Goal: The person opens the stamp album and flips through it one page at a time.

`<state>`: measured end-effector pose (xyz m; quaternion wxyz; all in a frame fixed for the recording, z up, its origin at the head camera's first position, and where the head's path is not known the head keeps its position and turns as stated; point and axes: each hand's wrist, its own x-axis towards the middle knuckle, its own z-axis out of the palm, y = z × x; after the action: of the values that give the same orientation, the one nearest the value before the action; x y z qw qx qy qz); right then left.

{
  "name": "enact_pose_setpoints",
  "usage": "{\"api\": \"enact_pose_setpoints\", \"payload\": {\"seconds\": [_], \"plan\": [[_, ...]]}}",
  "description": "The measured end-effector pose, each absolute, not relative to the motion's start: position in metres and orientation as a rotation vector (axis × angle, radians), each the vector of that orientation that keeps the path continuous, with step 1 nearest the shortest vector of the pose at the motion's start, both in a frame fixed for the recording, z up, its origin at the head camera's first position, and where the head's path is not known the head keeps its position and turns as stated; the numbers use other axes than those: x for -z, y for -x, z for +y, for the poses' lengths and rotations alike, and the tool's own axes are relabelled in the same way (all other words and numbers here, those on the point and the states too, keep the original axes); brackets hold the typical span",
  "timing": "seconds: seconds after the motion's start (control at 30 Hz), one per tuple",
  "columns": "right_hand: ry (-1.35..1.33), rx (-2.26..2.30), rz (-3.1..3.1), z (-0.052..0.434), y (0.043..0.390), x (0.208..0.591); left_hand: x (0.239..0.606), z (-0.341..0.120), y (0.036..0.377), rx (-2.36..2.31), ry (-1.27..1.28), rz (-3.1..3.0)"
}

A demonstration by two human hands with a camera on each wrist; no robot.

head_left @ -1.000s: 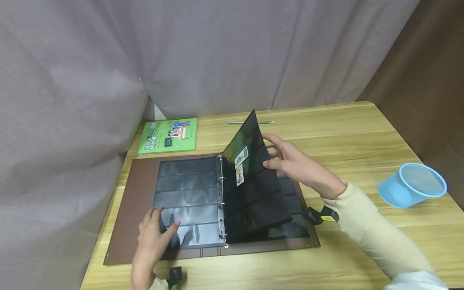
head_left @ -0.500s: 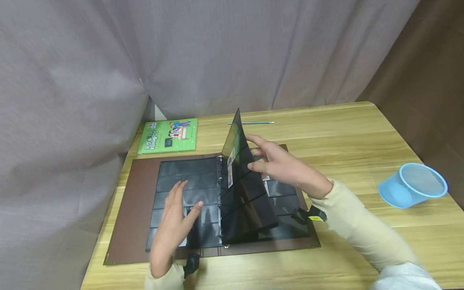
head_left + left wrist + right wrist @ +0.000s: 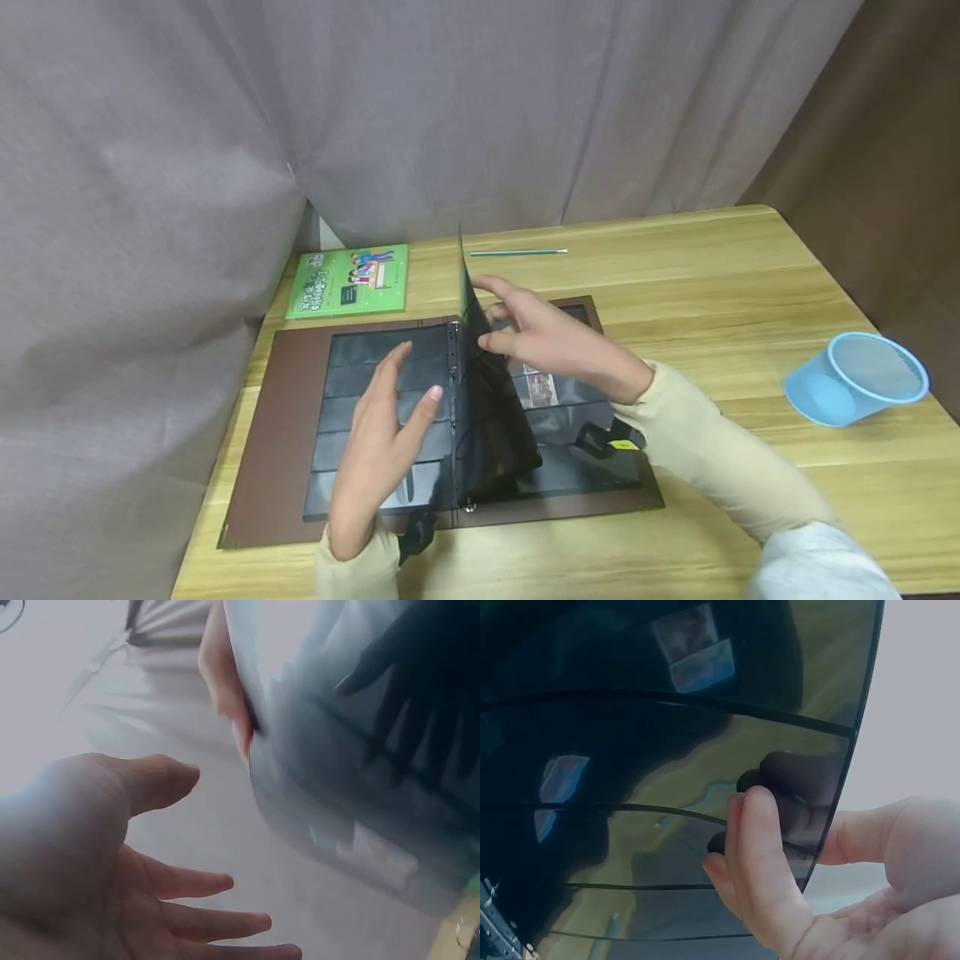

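A brown ring-bound stamp album (image 3: 262,433) lies spread on the table, with black pocket pages on both sides. One black page (image 3: 487,417) stands nearly upright over the metal rings. My right hand (image 3: 551,337) pinches its outer edge; in the right wrist view, fingers (image 3: 761,855) lie on the glossy face and the thumb is past the edge. My left hand (image 3: 382,450) hovers over the left page (image 3: 352,408), its fingers spread and apart from the standing page, as the left wrist view also shows. A small stamp (image 3: 540,388) shows in the right-hand page below.
Behind the album on the left lies a green book (image 3: 348,282). A thin pencil (image 3: 517,252) rests near the table's back edge. At the right stands a blue mesh cup (image 3: 855,379). A grey curtain (image 3: 465,108) hangs behind the table.
The right hand has swung the page leftward from a slant to nearly upright. The left hand has risen off the left page's lower part and moved right, toward the rings.
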<state>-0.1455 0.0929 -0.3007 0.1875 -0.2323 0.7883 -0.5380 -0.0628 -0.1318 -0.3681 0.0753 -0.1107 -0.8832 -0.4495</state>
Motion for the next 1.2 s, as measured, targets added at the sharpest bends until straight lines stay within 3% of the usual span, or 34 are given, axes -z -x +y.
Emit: {"api": "enact_pose_setpoints", "payload": {"seconds": [0.67,1.2], "plan": [[0.762,1.349,2.245,0.051,0.159,0.301,0.353,-0.112,0.061,1.506,0.330,-2.556],[0.645,1.495,2.370,0.132,0.201,0.332,0.355,-0.132,0.051,1.453,0.313,-2.361]]}}
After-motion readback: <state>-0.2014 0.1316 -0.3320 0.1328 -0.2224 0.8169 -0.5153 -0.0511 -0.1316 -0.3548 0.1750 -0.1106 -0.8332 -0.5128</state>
